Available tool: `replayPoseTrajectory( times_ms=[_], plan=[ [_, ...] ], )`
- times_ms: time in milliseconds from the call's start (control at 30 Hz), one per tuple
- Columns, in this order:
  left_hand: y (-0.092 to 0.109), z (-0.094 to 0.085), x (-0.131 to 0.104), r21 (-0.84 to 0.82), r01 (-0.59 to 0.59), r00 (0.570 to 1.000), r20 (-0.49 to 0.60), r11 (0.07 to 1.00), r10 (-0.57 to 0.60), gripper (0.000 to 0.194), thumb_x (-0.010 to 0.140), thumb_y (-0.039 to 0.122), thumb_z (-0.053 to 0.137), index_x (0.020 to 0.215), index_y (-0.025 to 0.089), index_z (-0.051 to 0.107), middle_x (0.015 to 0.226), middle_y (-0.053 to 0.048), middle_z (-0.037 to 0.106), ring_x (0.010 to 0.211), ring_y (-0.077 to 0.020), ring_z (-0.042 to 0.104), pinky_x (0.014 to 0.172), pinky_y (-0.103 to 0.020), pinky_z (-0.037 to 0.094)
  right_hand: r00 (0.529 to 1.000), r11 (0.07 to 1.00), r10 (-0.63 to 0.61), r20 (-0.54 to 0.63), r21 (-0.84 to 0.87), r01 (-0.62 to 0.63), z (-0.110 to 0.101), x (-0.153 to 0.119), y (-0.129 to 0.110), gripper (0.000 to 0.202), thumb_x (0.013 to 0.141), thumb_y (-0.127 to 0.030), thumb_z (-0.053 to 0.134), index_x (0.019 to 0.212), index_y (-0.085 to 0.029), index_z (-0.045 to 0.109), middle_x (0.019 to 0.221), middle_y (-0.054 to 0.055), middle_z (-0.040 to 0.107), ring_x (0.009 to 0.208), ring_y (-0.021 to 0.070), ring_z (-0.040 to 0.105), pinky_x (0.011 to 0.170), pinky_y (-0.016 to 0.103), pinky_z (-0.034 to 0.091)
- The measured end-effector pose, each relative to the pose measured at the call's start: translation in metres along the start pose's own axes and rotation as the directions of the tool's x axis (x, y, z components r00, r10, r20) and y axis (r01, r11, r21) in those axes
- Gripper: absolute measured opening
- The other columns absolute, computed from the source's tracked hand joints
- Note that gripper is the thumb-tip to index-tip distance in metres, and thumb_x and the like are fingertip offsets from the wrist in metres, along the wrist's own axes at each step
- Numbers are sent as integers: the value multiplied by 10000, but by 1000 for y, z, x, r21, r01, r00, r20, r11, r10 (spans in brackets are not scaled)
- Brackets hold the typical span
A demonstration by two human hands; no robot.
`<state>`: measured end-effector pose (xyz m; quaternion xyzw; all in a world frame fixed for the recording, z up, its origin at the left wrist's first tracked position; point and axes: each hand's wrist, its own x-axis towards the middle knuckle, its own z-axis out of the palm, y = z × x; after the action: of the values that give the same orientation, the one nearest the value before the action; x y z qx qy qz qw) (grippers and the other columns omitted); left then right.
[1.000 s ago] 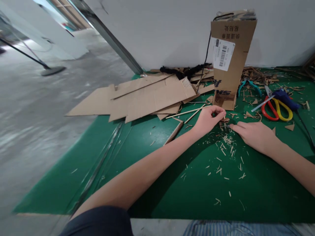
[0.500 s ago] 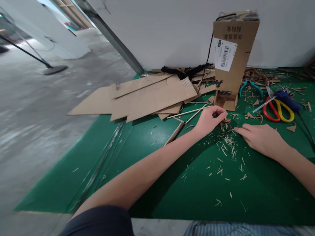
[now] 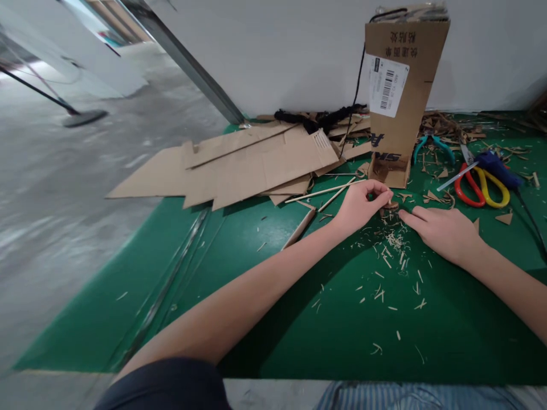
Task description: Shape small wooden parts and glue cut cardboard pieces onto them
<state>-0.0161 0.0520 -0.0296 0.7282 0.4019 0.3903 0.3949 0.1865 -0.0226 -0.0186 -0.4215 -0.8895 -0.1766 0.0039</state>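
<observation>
My left hand (image 3: 362, 206) pinches a small pale stick piece just above a small brown disc (image 3: 391, 205), in front of the tall cardboard box. Close on its right, my right hand (image 3: 444, 229) is closed, index finger pointing at the disc; what it grips is too small and hidden to make out. Pale wood shavings (image 3: 395, 239) lie scattered on the green table (image 3: 342, 336) below both hands. Two thin wooden sticks (image 3: 325, 193) rest to the left of my left hand.
Behind my hands stands the cardboard box (image 3: 404, 85). Flat cardboard sheets (image 3: 260, 162) lie at the left. Teal pliers (image 3: 440, 146), scissors with red and yellow handles (image 3: 470, 191) and a blue glue gun (image 3: 498, 169) lie at the right, among cardboard scraps.
The view has shifted slightly. My right hand has moved a little closer to the disc, and the metal tip seen at its fingers before no longer shows clearly.
</observation>
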Motion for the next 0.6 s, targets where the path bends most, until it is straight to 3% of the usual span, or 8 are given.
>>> replayPoseTrajectory(
  times_ms=[267, 600],
  plan=[
    [0, 0, 0, -1, 8, 1000, -4, 1000, -8, 123, 830, 283, 618, 781, 173, 643, 754, -33, 675, 651, -129, 585, 591, -265, 471, 994, 995, -30, 101, 97, 20, -5, 1, 1, 424, 835, -58, 438, 1224, -188, 546, 895, 24, 649, 551, 97, 486, 441, 267, 155],
    [-1, 0, 0, 1, -8, 1000, -8, 1000, 8, 143, 837, 302, 615, 772, 177, 639, 728, -27, 665, 636, -124, 576, 589, -267, 464, 1000, 1000, 30, 5, -5, -30, -3, -3, -4, 438, 853, -51, 405, 1254, -172, 534, 906, 56, 635, 638, 122, 523, 445, 286, 127]
  ],
)
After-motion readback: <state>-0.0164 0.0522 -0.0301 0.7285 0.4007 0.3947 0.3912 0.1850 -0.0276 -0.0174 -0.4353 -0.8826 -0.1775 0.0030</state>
